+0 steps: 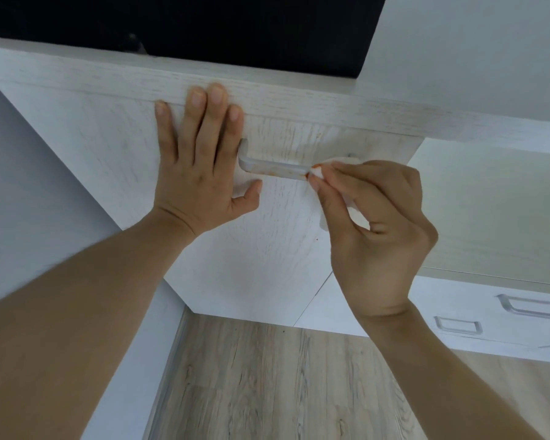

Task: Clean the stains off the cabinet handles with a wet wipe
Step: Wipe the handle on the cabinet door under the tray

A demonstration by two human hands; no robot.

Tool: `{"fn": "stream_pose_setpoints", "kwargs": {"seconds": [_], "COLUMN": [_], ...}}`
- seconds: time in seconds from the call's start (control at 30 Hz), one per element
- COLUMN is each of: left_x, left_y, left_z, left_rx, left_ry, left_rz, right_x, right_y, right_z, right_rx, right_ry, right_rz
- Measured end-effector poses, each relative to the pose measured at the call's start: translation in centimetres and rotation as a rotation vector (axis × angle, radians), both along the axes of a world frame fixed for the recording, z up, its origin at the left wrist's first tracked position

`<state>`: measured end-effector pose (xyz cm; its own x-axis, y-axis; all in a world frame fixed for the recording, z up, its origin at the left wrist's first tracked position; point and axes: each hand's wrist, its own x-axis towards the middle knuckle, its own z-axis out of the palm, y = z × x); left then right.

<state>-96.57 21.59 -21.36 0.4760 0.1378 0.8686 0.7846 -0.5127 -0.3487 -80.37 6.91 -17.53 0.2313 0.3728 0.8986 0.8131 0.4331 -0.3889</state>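
Head view: looked down at a pale wood-grain cabinet front [115, 147], two bare hands on it.
Hands: 2. Left hand [197, 160] lay flat on the cabinet front, fingers straight and spread, fingertips up on the top edge band; thumb sat just below the handle's left end. Left grip: open flat, nothing held.
Right hand [372, 223]: fingers curled, thumb and forefinger pinched the wet wipe against the handle's right end. Right grip: closed on the wipe.
Wet wipe [327, 217]: 1, white, crumpled; part bunched over the handle's right post, part hung below the fingers. Reddish-orange smear showed at the pinched tip.
Stained handle [273, 169]: 1, grey metal bar pull, on the upper part of the cabinet front between the two hands. Long axis ran left-right across the frame, slightly lower at the right. Left post was visible, right post was hidden under the wipe. Orange-brown staining along the bar, heavier near the right end.
Other handles: 2, grey bar pulls on white drawer fronts at lower right, the larger one [532, 308] above and right of the smaller one [458, 325]; both long axes were roughly left-right. Stains on them: couldn't tell.
Small orange speck [317, 240]: 1, on the cabinet front below the wipe.
Floor [267, 382]: light wood planks under the cabinet.
Dark opening [235, 27]: above the cabinet top.
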Motion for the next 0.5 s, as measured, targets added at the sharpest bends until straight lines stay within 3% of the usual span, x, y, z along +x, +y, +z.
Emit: {"fn": "stream_pose_setpoints", "kwargs": {"seconds": [0.5], "left_x": [-0.02], "left_y": [0.06], "left_z": [0.08], "left_rx": [-0.030], "left_ry": [0.002], "left_rz": [-0.008], "right_x": [0.71], "right_y": [-0.46], "right_z": [-0.18], "right_rx": [-0.011], "right_ry": [-0.061], "right_rz": [-0.015]}}
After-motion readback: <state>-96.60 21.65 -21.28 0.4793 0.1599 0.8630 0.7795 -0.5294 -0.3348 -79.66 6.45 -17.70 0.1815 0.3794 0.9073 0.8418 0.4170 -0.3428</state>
